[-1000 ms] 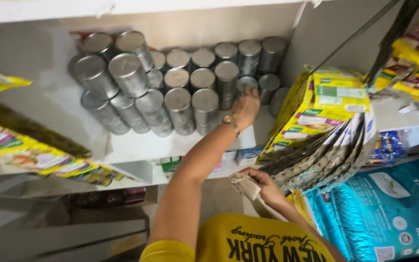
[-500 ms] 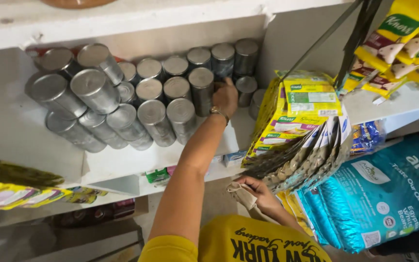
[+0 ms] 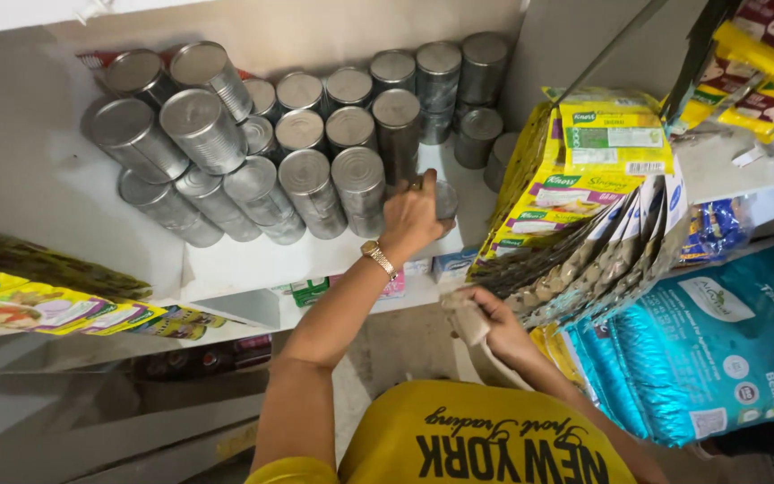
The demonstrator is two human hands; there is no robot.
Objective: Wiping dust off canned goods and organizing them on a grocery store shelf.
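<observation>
Silver-grey metal first: short tin can (image 3: pixel 446 199), wrapped by the left hand (image 3: pixel 409 220), grip closed around its side with fingers curled over the near face, only the rim and a strip of the wall showing. Sits at the front of the white shelf (image 3: pixel 253 264), just right of the stacked cans (image 3: pixel 306 179) lying on their sides in rows.

Below and right of that grip, right hand (image 3: pixel 494 324) clenched on a crumpled beige cloth (image 3: pixel 463 314), held under the shelf edge, apart from the can. Gold wristwatch (image 3: pixel 376 258) just behind the left grip. Further right, a fan of green and yellow sachets (image 3: pixel 615 134) hanging off the shelf end, then teal bags (image 3: pixel 718 341) beneath.

Against half a second ago: left hand then set higher, against cans deeper in the stack; now drawn towards the shelf front with one can enclosed. Judged from that, one can singled out from the rows and in hand. Cloth hand much where it was, low and shut on the cloth.
</observation>
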